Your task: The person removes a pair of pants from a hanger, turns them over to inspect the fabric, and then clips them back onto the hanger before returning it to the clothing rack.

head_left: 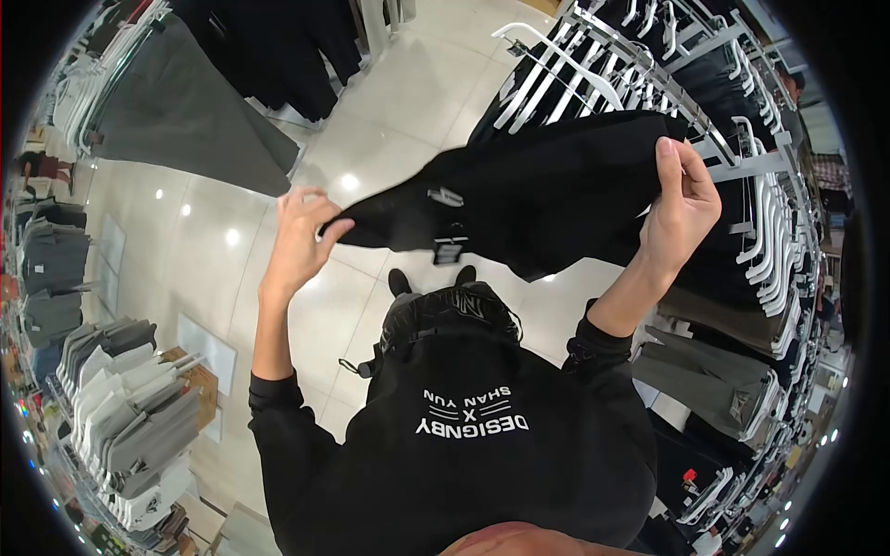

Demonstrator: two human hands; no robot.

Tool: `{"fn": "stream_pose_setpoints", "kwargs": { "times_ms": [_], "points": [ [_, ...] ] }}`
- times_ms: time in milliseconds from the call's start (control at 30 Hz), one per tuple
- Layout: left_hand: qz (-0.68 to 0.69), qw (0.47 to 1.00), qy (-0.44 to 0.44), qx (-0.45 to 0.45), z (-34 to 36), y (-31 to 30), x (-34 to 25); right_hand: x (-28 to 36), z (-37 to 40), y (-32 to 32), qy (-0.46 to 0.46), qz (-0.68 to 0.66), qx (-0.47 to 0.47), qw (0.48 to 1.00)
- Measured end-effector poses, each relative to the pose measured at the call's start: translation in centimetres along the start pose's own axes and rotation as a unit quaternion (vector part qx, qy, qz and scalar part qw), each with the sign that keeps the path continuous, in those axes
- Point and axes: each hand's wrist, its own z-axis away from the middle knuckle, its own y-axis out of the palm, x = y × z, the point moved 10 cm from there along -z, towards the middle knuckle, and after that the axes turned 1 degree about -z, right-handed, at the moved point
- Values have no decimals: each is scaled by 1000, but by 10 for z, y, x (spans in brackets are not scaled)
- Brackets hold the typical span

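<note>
A black garment (547,185) is stretched in the air between my two hands, above the floor and in front of my body. Its exact kind does not show. Near its middle are pale markings and a small dark tag (448,252), blurred. My left hand (304,232) pinches its narrow, gathered end between thumb and fingers. With thumb and bent fingers, my right hand (681,199) grips the wider end at its upper corner. Just beyond the garment, a white hanger (565,60) sits on the metal rack.
Metal racks (640,46) with white hangers and dark clothes run along the right side. Grey trousers (176,111) hang at the upper left beside black clothes (269,46). Shirts on hangers (130,408) line the lower left. Pale tiled floor (371,120) lies between.
</note>
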Motion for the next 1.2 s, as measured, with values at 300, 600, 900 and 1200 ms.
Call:
{"fn": "stream_pose_setpoints", "kwargs": {
  "times_ms": [300,600,900,1200],
  "points": [
    [120,961,-126,-213,-49,-78,28,-10,-13,-12,11,-16,-50,999],
    [355,865,-91,-343,-73,-147,5,-26,-11,-23,27,-113,-68,991],
    [35,956,34,-288,-55,-141,-143,-11,62,41,-19,25,83,996],
    [234,968,-22,85,-71,12,-136,-9,117,80,-61,-43,254,964]
  ]
}}
